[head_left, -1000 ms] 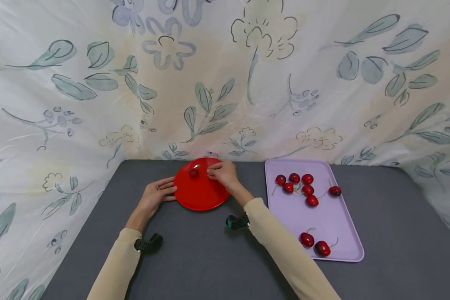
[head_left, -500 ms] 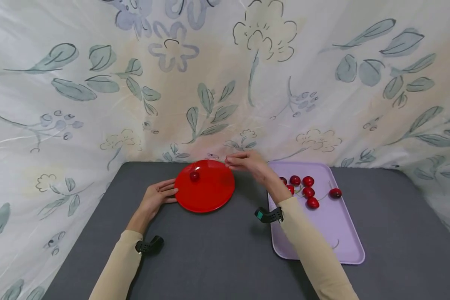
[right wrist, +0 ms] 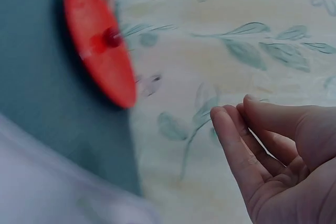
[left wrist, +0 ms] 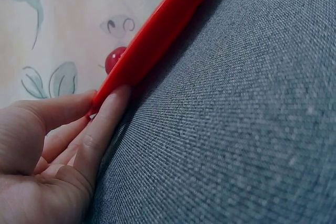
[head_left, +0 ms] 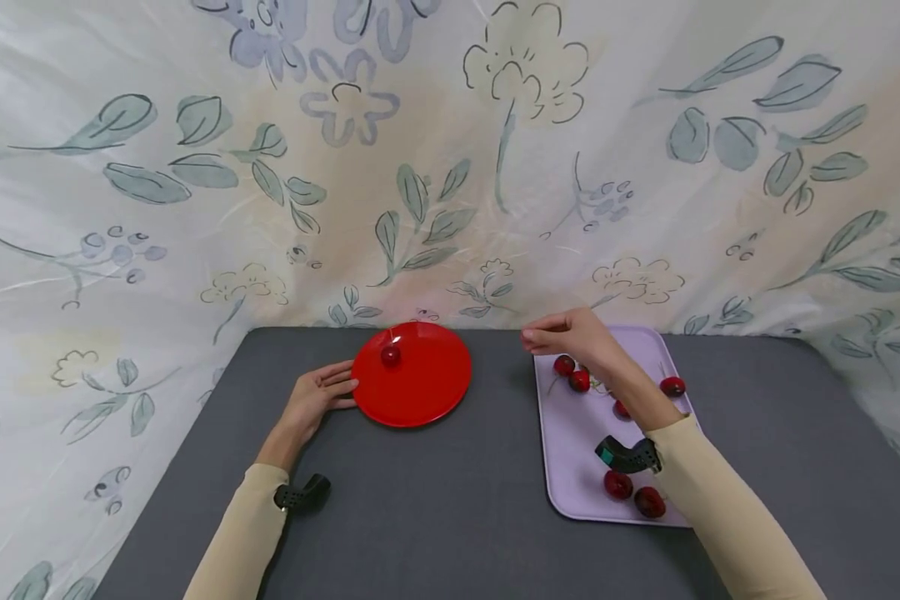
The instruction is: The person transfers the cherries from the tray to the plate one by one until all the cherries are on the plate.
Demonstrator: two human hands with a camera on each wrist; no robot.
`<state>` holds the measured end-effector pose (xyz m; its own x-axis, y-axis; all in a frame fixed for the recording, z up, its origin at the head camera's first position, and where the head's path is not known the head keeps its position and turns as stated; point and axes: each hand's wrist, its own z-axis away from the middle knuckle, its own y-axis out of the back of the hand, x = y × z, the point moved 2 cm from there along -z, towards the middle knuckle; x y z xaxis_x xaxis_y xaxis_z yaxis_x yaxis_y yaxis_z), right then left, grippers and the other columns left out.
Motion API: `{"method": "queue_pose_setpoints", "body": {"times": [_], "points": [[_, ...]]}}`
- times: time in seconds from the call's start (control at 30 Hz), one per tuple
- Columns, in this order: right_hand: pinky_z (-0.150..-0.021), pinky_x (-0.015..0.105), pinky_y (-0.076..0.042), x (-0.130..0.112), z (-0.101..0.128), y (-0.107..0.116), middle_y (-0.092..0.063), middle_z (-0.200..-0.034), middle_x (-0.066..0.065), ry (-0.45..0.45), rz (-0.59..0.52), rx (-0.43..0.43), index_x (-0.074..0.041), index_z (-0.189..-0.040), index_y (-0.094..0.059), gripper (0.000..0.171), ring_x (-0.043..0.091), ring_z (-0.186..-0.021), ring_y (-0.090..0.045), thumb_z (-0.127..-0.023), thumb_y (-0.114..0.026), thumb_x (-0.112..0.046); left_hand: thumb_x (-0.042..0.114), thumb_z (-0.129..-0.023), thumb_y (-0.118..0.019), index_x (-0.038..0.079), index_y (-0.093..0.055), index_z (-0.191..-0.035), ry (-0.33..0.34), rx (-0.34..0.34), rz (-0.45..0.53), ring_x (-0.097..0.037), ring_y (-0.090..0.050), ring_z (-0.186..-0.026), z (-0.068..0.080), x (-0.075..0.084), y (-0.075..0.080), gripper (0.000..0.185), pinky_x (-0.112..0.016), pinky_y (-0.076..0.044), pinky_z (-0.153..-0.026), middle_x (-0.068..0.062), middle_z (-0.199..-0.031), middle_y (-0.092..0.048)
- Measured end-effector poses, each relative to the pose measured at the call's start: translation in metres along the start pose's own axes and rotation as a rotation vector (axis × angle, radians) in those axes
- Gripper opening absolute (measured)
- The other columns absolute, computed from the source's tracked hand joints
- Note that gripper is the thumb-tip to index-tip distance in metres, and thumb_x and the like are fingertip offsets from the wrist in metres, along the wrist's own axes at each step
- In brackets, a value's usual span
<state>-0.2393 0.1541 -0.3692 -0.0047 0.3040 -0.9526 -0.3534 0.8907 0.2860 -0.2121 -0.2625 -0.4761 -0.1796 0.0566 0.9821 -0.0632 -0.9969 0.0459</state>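
A red plate (head_left: 420,387) lies on the grey tabletop with one cherry (head_left: 391,356) on its far side. My left hand (head_left: 337,387) lies flat beside the plate, its straight fingers (left wrist: 102,116) touching the left rim (left wrist: 152,40). The right hand (head_left: 534,337) hovers over the far left corner of a lilac tray (head_left: 570,433), fingers loosely curled and empty, as the right wrist view shows (right wrist: 231,116). Several cherries (head_left: 579,381) lie on the tray just under and beside that hand. The plate (right wrist: 100,51) and its cherry (right wrist: 112,37) show blurred behind the right hand.
Two more cherries (head_left: 619,485) lie near the tray's front edge, by my right sleeve. A flowered cloth (head_left: 450,167) hangs close behind and along both sides of the table (head_left: 435,517). Grey surface stretches in front of the plate and right of the tray.
My right hand has left the plate and swung right to above the tray, leaving the cherry on the plate. The left hand has stayed at the rim.
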Motion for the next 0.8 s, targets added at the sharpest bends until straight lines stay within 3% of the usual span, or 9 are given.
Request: {"method": "queue_pose_setpoints", "body": {"times": [0.17, 0.27, 0.43, 0.6, 0.7, 0.8], "points": [[-0.092, 0.046, -0.055, 0.024, 0.019, 0.007, -0.074, -0.100, 0.013, -0.043, 0.086, -0.007, 0.007, -0.118, -0.068, 0.040, 0.031, -0.097, -0.070, -0.091, -0.071, -0.024, 0.007, -0.095, -0.064, -0.003, -0.045, -0.143, -0.010, -0.001, 0.000, -0.010, -0.069, -0.095, -0.001, -0.001, 0.000, 0.054, -0.031, -0.059, -0.080, -0.020, -0.134, -0.057], [-0.087, 0.043, -0.057, 0.032, 0.031, 0.012, -0.074, -0.097, 0.013, -0.050, 0.134, -0.002, 0.006, -0.116, -0.069, 0.041, 0.033, -0.096, -0.070, -0.091, -0.072, -0.027, 0.006, -0.095, -0.064, -0.004, -0.045, -0.143, -0.010, -0.001, 0.005, -0.010, -0.069, -0.095, -0.001, -0.001, 0.000, 0.053, -0.031, -0.059, -0.079, -0.020, -0.134, -0.057], [-0.085, 0.034, -0.057, 0.043, 0.049, 0.025, -0.074, -0.098, 0.016, -0.054, 0.187, 0.025, 0.004, -0.114, -0.070, 0.041, 0.031, -0.094, -0.071, -0.091, -0.072, -0.030, 0.006, -0.095, -0.064, -0.003, -0.045, -0.143, -0.010, -0.001, 0.014, -0.011, -0.069, -0.095, -0.001, -0.002, -0.001, 0.053, -0.031, -0.059, -0.079, -0.019, -0.133, -0.058], [-0.091, 0.036, -0.055, 0.054, 0.065, 0.037, -0.074, -0.098, 0.015, -0.091, 0.246, 0.054, 0.003, -0.117, -0.069, 0.047, 0.026, -0.096, -0.071, -0.091, -0.071, -0.035, 0.006, -0.095, -0.064, -0.003, -0.046, -0.143, -0.011, 0.002, 0.015, -0.010, -0.069, -0.095, 0.000, -0.001, -0.001, 0.052, -0.031, -0.059, -0.079, -0.021, -0.135, -0.056], [-0.082, 0.033, -0.057, 0.060, 0.074, 0.043, -0.074, -0.099, 0.014, -0.112, 0.290, 0.074, 0.003, -0.119, -0.069, 0.048, 0.024, -0.095, -0.071, -0.091, -0.070, -0.037, 0.007, -0.094, -0.065, -0.002, -0.046, -0.143, -0.007, 0.009, 0.014, -0.011, -0.069, -0.095, 0.000, 0.000, -0.001, 0.053, -0.030, -0.059, -0.079, -0.022, -0.136, -0.055], [-0.082, 0.036, -0.057, 0.066, 0.086, 0.052, -0.074, -0.100, 0.012, -0.143, 0.320, 0.092, 0.003, -0.120, -0.068, 0.050, 0.022, -0.094, -0.071, -0.092, -0.069, -0.038, 0.008, -0.095, -0.065, -0.001, -0.046, -0.144, -0.002, 0.008, 0.010, -0.010, -0.068, -0.095, 0.000, 0.000, -0.001, 0.053, -0.030, -0.059, -0.079, -0.022, -0.137, -0.054]]}}
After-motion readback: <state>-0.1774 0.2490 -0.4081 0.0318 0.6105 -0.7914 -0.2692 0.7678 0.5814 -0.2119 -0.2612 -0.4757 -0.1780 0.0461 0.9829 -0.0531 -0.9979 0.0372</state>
